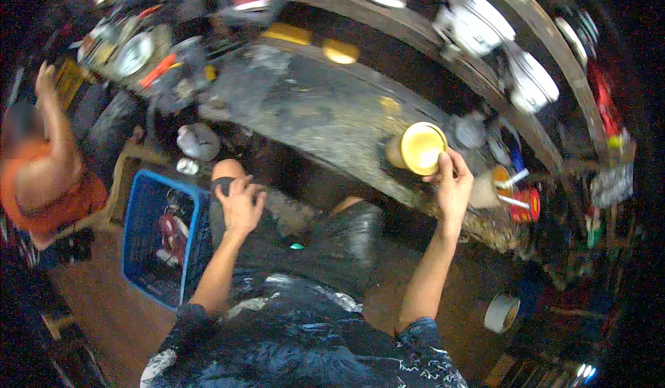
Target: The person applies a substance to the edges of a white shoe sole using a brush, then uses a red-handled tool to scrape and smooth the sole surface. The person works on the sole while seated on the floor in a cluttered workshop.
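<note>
The empty left hand [240,206] spreads by one bare knee [227,168] while the right hand [450,182] pinches a round, yellow, plastic-looking lid [423,148], seemingly light and stiff, by its rim, likely the surest hold, above the long grey bench [305,107].

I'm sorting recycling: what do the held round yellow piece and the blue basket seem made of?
Round yellow piece: probably smooth, slightly glossy plastic, from its even-coloured rim and bright centre; painted metal is possible. Blue basket: likely moulded plastic, rather matte, judging by its uniform colour and rounded corners.
</note>
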{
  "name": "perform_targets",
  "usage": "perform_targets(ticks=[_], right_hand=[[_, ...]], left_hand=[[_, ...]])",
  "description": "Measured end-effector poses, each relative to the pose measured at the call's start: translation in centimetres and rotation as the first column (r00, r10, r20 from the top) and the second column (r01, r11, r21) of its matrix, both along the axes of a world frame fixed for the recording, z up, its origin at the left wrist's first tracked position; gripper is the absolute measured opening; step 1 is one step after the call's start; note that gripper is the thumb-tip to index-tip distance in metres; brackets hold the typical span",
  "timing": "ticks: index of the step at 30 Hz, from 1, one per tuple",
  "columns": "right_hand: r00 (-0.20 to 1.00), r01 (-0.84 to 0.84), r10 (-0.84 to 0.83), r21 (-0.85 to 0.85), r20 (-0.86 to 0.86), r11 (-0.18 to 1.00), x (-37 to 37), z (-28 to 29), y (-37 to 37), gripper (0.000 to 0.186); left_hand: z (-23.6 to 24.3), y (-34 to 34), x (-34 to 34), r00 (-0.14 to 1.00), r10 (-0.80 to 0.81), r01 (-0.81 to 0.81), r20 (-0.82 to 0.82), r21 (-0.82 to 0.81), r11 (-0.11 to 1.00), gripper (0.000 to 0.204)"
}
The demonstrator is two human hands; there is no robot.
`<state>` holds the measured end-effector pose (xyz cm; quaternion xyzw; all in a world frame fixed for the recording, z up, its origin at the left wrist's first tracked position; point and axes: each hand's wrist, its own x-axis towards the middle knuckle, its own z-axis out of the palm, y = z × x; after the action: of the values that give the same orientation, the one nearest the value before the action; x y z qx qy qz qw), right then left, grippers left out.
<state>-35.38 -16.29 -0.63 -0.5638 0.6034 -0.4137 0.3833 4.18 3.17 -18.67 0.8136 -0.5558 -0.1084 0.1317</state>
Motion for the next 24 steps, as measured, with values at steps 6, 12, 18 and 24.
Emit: perform_targets(ticks=[6,12,18,24], right_hand=[[0.867,0.132,-0.206,-0.189,-0.454,0.973,0.9,-2.5,-2.4,0.037],[0.775,0.100,-0.146,-0.108,-0.614,0.989,-0.8,-1.5,-3.2,0.047],[0.882,0.235,-0.359,-0.376,-0.306,0.897,-0.4,3.9,1.3,0.040],[0.972,0.131,-0.198,-0.400,-0.129,0.907,5.0,6.9,6.9,0.033]], left_hand=[[-0.1,3.3,2.2,0.919,0.218,-0.321,-0.327,-0.304,0.897,0.019],[5.1,3.4,5.1,0.834,0.306,-0.552,-0.460,-0.708,0.441,0.012],[15.4,-7.5,24.4,0.893,0.126,-0.450,-0.432,-0.854,0.261,0.024],[14.1,-19.6,33.9,0.948,0.302,-0.305,0.100,0.015,0.952,0.052]])
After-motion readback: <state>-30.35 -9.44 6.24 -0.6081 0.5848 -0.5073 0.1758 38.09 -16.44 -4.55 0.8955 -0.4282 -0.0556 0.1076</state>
